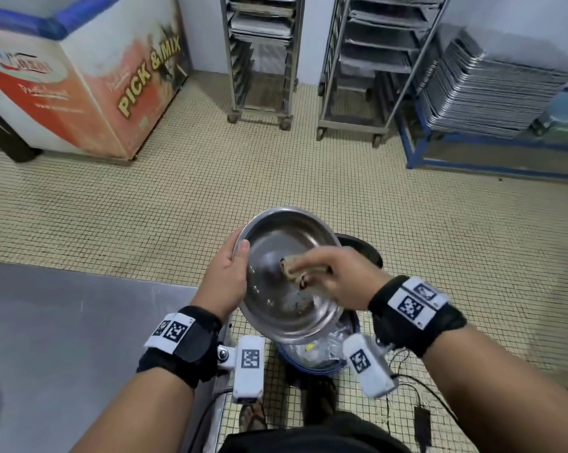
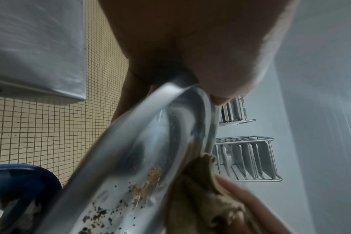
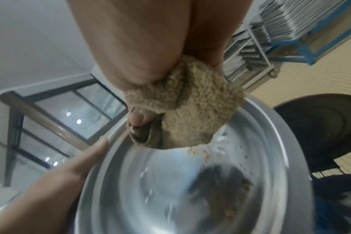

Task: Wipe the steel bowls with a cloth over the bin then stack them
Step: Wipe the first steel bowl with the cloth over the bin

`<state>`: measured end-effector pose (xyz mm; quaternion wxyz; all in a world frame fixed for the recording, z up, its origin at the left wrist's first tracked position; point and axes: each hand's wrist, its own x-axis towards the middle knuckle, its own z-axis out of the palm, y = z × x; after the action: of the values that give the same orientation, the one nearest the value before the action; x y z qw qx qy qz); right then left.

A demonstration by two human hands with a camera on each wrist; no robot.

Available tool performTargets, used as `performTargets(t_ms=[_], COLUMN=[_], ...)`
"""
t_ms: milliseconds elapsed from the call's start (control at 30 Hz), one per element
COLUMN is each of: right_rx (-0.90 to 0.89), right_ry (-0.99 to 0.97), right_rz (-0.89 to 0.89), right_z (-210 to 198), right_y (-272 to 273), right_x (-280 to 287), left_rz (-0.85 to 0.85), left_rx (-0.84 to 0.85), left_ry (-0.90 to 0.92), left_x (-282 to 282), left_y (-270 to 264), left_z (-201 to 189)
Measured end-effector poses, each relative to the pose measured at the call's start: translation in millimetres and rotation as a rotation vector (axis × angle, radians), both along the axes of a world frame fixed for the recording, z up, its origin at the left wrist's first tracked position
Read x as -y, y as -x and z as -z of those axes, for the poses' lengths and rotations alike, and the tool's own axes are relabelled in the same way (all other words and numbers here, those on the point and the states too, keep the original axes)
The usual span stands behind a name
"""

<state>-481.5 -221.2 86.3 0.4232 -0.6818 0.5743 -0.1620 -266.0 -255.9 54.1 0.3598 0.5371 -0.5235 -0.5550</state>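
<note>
**Left hand holds bowl, right hand wipes it with cloth, over bin**

Left hand (image 1: 225,279) grips the steel bowl (image 1: 276,308) at its 9 o'clock rim, thumb on the inside edge, fingers behind. Bowl is tilted, open side facing the person, directly above the blue bin (image 1: 308,358). Right hand (image 1: 338,276) comes in from 3 o'clock, fingers bunched around a tan cloth (image 1: 297,269) pressed against the bowl's inner wall near centre. Brown crumbs (image 2: 150,182) stick to the lower inside. Black lid (image 1: 364,250) lies on the tiled floor (image 1: 178,207) at 1 o'clock of the bowl. Steel counter (image 1: 63,322) sits at 8 o'clock.
</note>
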Motion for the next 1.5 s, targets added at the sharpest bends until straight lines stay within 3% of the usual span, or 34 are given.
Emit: performTargets(t_ms=[100,200,333,500,600,667,767,867,933,1033,1167,1300,1400,1500], right_rx=[0.067,-0.030,-0.168,-0.281,-0.322,-0.306,-0.137,-0.025,-0.059,-0.258,-0.272,-0.177,-0.200,-0.131], right_ry=[0.064,0.211,0.335,0.185,0.068,0.017,0.009,0.124,0.212,0.254,0.153,-0.104,-0.121,-0.108], right_rz=[0.152,0.172,-0.178,-0.516,-0.578,-0.547,-0.423,-0.343,-0.311,-0.331,-0.289,-0.325,-0.340,-0.240], right_z=[-8.4,-6.4,5.8,30.2,48.2,52.6,34.6,7.6,-2.2,3.0,19.3,37.4,34.2,19.4], right_y=[17.0,14.9,-3.8,31.3,67.9,91.5,121.2,133.7,130.6,113.7,101.3,90.4,90.5,100.1], right_x=[23.3,47.1,49.8,33.1,26.3,27.5,35.9,51.3,64.7,73.3,58.1,35.2,40.0,50.3], left_rz=[-0.008,-0.020,-0.093,-0.208,-0.225,-0.234,-0.271,-0.291,-0.270,-0.294,-0.345,-0.267,-0.239,-0.248], left_rx=[0.034,0.028,0.031,0.064,0.104,0.115,0.123,0.103,0.118,0.136,0.152,0.241,0.258,0.219], left_ry=[0.021,0.069,0.105,0.122,0.103,0.092,0.102,0.116,0.121,0.173,0.199,0.194,0.160,0.143], left_x=[-0.2,0.2,2.6,-11.6,-18.2,-19.6,-22.2,-27.4,-30.6,-30.0,-21.1,-14.3,-12.0,-9.1], left_y=[10.8,28.0,51.2,79.8,96.4,103.1,109.8,115.2,120.3,123.0,109.0,97.6,92.1,87.1], left_z=[0.3,-6.8,-13.1,-3.8,1.3,2.7,-0.5,-5.9,-11.1,-16.7,-15.5,-10.5,-6.5,-8.5])
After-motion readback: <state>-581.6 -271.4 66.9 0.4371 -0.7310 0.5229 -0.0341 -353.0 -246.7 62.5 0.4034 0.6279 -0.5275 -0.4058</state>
